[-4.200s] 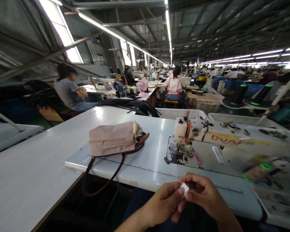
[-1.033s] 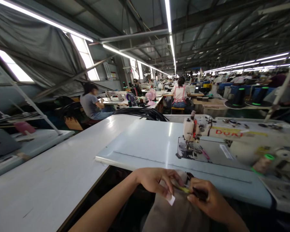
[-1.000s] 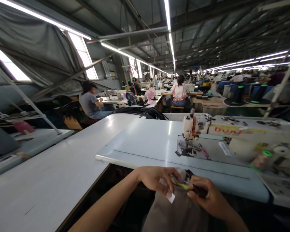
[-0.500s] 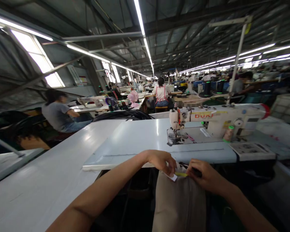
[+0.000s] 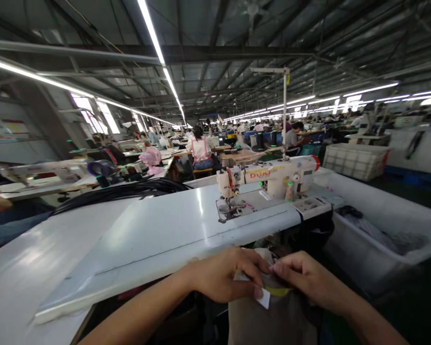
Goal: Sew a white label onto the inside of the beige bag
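Below the near table edge, both hands meet over a beige bag [image 5: 273, 316] that hangs in the person's lap. Left hand [image 5: 222, 278] is pinched shut on a small white label [image 5: 264, 299], thumb and fingers pressing it against the bag's top edge. Right hand [image 5: 305, 280] is closed on that same edge just beside it, where a yellow tab [image 5: 278, 291] shows between the two hands. Whether the label is tucked under the tab or only lies against it cannot be told.

Judgement: the step is done well if the label sits square to the edge, the fabric is kept flat and taut between the two pinches, and neither grip loosens until the position is fixed.

Beyond the hands, the white table [image 5: 165, 230] carries a sewing machine [image 5: 269, 177] to the right, well apart from the bag. A pale bin [image 5: 380, 225] of cloth stands at the far right. Black straps [image 5: 129, 189] lie heaped at the table's far side. Farther back, other people sit at rows of machines under strip lights.
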A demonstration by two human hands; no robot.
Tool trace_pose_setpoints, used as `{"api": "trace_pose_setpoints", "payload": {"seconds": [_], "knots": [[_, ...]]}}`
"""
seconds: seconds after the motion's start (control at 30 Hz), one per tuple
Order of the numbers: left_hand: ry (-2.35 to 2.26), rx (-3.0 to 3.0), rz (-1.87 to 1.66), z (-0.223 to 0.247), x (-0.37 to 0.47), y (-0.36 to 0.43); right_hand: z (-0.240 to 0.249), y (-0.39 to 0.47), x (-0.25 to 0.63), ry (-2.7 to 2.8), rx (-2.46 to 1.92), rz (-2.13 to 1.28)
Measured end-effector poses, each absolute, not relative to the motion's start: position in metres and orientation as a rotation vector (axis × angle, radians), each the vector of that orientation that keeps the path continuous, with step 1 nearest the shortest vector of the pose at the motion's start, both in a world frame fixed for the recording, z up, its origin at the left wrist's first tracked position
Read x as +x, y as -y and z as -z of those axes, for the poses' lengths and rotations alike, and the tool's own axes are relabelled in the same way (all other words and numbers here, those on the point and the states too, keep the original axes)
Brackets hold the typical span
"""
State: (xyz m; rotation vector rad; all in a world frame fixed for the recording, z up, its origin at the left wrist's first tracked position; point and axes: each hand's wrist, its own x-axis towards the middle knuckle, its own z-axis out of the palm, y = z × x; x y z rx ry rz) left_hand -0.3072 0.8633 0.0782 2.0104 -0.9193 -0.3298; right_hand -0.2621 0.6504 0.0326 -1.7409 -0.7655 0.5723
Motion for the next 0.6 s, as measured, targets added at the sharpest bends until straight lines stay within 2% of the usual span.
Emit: {"api": "trace_pose_setpoints", "payload": {"seconds": [0.1,0.27,0.33,0.5,0.6], "knots": [[0.972,2.021,0.341,-0.077,-0.309,-0.86,-0.021,-0.638,-0.275,0.759,-1.732,-0.586],[1.048,2.075,0.335,-0.077,-0.306,-0.854,-0.029,-0.627,-0.29,0.671,-1.906,-0.542],[1.083,2.102,0.313,-0.076,-0.306,-0.853,-0.032,-0.627,-0.297,0.604,-2.048,-0.439],[1.069,2.214,0.108,-0.06,-0.313,-0.847,-0.02,-0.628,-0.313,0.728,-2.211,0.061],[1.01,2.201,-0.026,-0.046,-0.32,-0.839,-0.013,-0.623,-0.315,0.603,-2.208,0.053]]}}
